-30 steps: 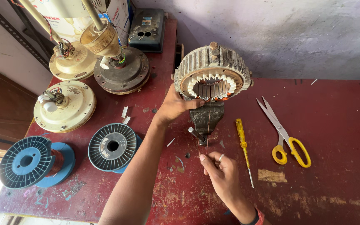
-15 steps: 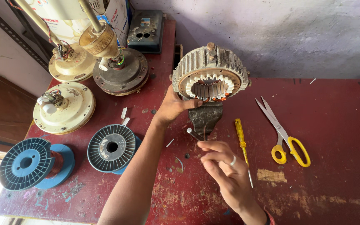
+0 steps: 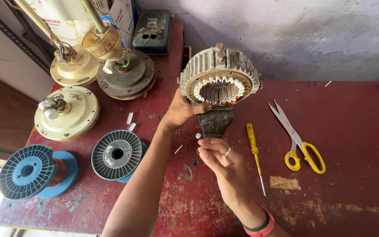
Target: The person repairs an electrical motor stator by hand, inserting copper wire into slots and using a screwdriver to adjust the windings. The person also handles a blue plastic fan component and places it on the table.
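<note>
Along the left of the red workbench (image 3: pixel 352 193), two wire spools (image 3: pixel 28 171) and three ceiling-fan motor housings (image 3: pixel 66 113) are counted. Further right, the stator (image 3: pixel 219 79), mounted on the small bench vise (image 3: pixel 216 120), is gripped at its lower left rim by the left hand (image 3: pixel 181 109), while the right hand (image 3: pixel 221 162), raised closer to the vise than a second ago, is pinched shut, probably on a fine wire too thin to confirm, so the winding seems to be being fed. On the right, one yellow tester screwdriver (image 3: pixel 254 151) and one pair of yellow-handled scissors (image 3: pixel 295 137) are laid.
</note>
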